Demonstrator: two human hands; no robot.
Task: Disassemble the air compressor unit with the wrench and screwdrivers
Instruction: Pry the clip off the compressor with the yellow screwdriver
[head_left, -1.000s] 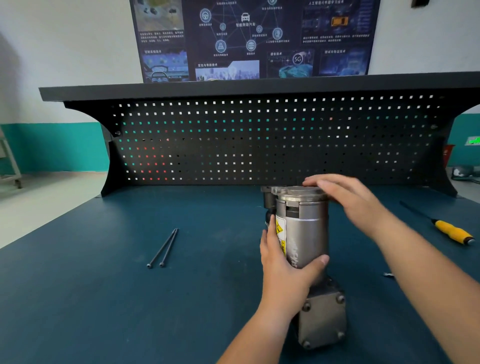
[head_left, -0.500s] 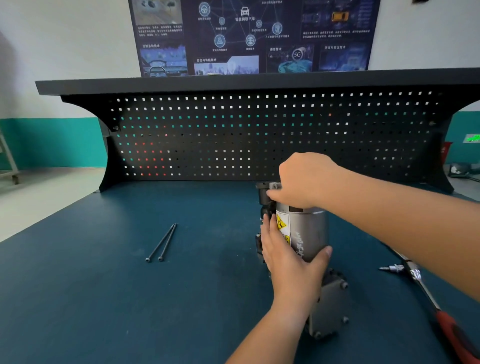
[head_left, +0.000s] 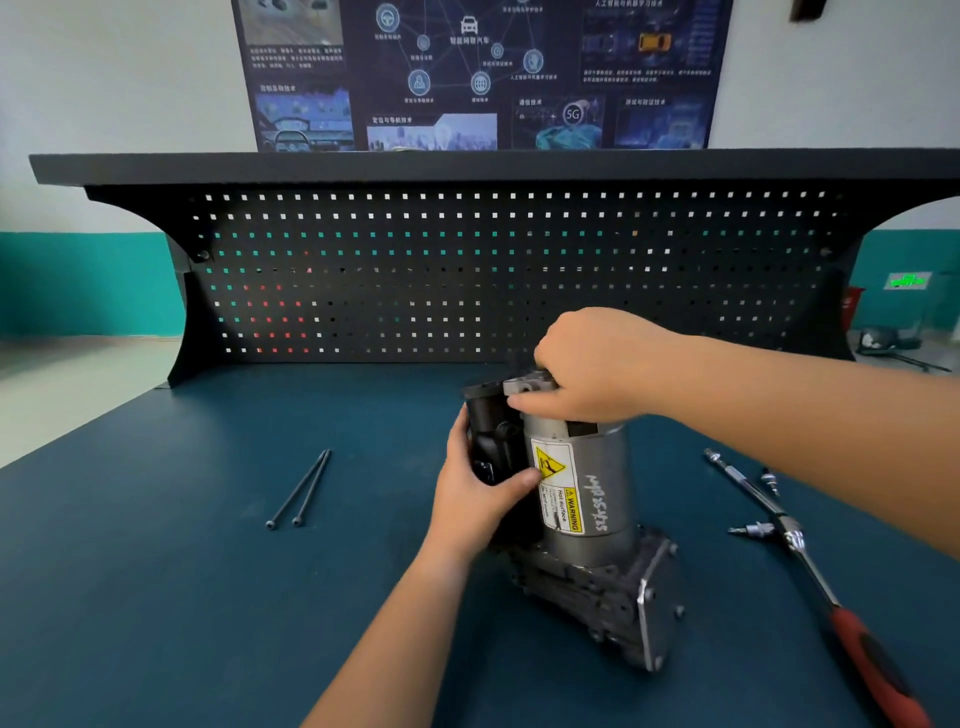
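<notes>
Since half a second ago the left grip (head_left: 480, 493) has slid off the silver barrel onto the black block (head_left: 493, 441) on the left side of the compressor (head_left: 592, 488), thumb and fingers curled round it. Right grip (head_left: 597, 364) stays clamped on the metal cap (head_left: 524, 387) at the top. That compressor stands slightly tilted mid-bench (head_left: 156, 597), two long bolts (head_left: 301, 488) lying to its left, the wrench (head_left: 810, 566) to its right

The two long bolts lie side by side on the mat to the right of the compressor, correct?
No. The head view shows the two long bolts lying side by side on the mat to the left of the compressor.
</notes>
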